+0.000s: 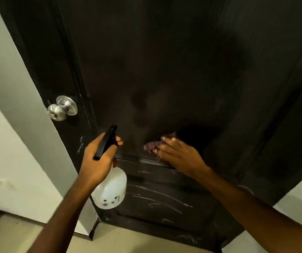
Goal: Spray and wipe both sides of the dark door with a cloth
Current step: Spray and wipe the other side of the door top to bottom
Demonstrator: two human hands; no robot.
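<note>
The dark door fills most of the view, standing shut in its frame. My left hand grips a white spray bottle by its black trigger head, held close to the door's left side. My right hand presses a dark red cloth flat against the door, just above a horizontal moulding. The cloth is blurred and mostly covered by my fingers. White scratch marks show on the lower panel.
A silver round door knob sticks out at the door's left edge. A pale wall runs along the left, another pale wall at the lower right. Beige floor tiles lie below.
</note>
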